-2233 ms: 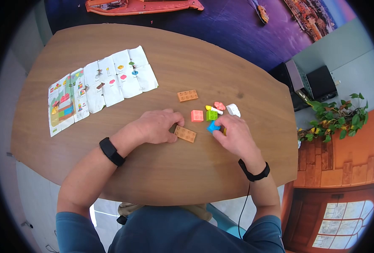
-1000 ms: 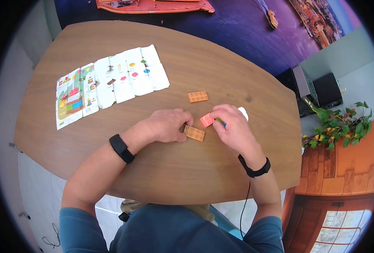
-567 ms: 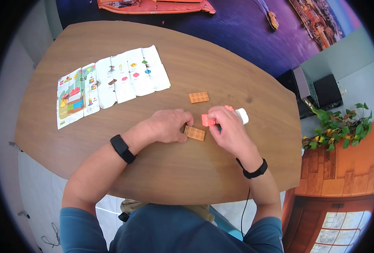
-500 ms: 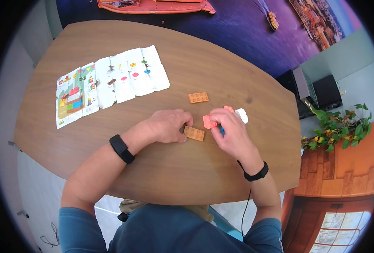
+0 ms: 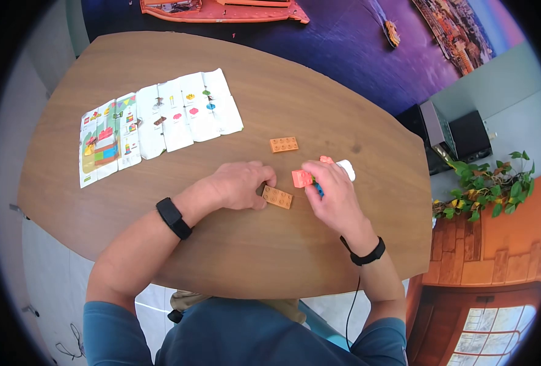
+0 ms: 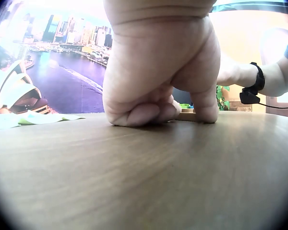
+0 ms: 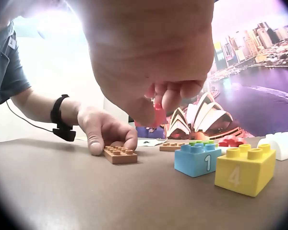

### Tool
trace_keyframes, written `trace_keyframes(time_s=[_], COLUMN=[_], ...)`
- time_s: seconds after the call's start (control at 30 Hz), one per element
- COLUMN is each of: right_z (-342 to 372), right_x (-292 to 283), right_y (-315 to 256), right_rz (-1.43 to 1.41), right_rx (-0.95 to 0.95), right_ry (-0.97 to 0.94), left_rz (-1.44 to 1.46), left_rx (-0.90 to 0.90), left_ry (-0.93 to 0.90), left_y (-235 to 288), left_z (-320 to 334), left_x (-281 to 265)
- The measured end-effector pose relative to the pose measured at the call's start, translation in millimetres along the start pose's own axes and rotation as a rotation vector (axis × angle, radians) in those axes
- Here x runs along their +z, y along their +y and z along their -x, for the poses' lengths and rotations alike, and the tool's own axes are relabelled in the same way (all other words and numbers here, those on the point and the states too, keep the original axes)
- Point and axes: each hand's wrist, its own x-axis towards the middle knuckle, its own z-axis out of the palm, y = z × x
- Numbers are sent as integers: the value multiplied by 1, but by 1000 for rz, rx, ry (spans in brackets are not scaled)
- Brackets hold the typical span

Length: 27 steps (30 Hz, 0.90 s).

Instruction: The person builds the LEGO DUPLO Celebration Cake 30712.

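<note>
My left hand (image 5: 237, 185) rests on the table, its thumb and curled fingers holding the near end of a light brown eight-stud building brick (image 5: 277, 197). In the right wrist view, that brown brick (image 7: 120, 155) lies flat between thumb and fingers. Farther right, my right hand (image 5: 334, 190) pinches a coral-pink brick (image 5: 301, 179); the right wrist view shows the pink brick (image 7: 158, 116) raised above the table, partly hidden by the fingers. Below that hand stand a blue brick (image 7: 196, 163) marked 1 and a yellow brick (image 7: 245, 171) marked 4.
Behind the blue brick are a green brick (image 7: 201, 142), a red piece (image 7: 232, 141) and a white arched piece (image 7: 281, 145). A second brown brick (image 5: 284, 144) lies farther back. An unfolded instruction sheet (image 5: 160, 125) covers part of the table's left side.
My right hand has gone from the blue brick to the pink brick, which it has taken hold of and lifted from the table. The left hand stays at the brown brick.
</note>
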Motion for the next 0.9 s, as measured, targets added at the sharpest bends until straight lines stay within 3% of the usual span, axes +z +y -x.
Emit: trace_keyframes(time_s=[0.3,0.43,0.53,0.6,0.9], right_z=[-6,-1,14,25,-10], right_x=[10,1,-20,-32,3], right_y=[5,4,10,11,0], right_rz=[77,54,77,111,114], right_rx=[44,50,149,309,150], right_ry=[-178,-133,-88,-186,-140], left_rz=[9,8,17,21,25], left_rx=[3,5,5,11,4], left_ry=[-12,-8,-6,-6,13], left_y=[-1,-2,-2,-2,2], left_z=[0,0,1,1,4], left_x=[-1,-1,0,0,-2])
